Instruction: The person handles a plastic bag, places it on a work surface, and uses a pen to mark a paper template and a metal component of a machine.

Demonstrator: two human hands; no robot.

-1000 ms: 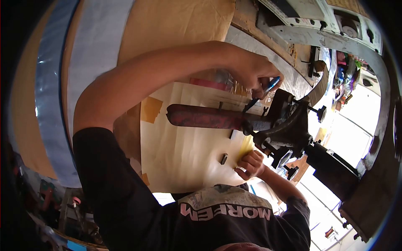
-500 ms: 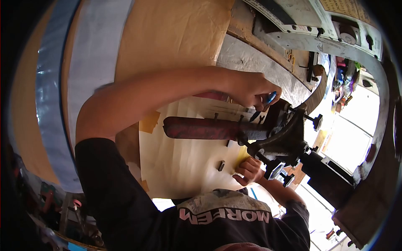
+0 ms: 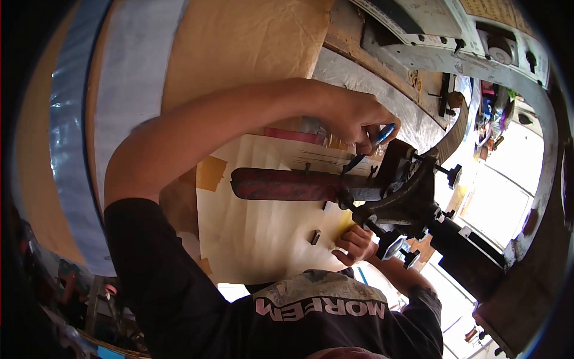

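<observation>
My left hand [image 3: 359, 116] is shut on a blue pen [image 3: 373, 140], whose tip points down at a cream paper sheet [image 3: 263, 227] near some drawn lines. A red-handled lever [image 3: 287, 184] of a dark cast-iron press [image 3: 406, 191] lies across the sheet just below that hand. My right hand [image 3: 354, 244] rests curled at the sheet's near edge, its fingers on a yellow piece [image 3: 345, 220] beside the press base. A small dark metal piece [image 3: 314, 237] lies loose on the paper just left of my right hand.
Brown cardboard [image 3: 239, 48] covers the bench under the sheet, with tape patches [image 3: 210, 172] at the paper's edge. A grey machine panel [image 3: 466, 42] with knobs stands beyond the press. Clutter fills the lower left corner [image 3: 78, 287].
My left hand with the pen dipped toward the press, then lifted back slightly. My right hand has stayed by the yellow piece.
</observation>
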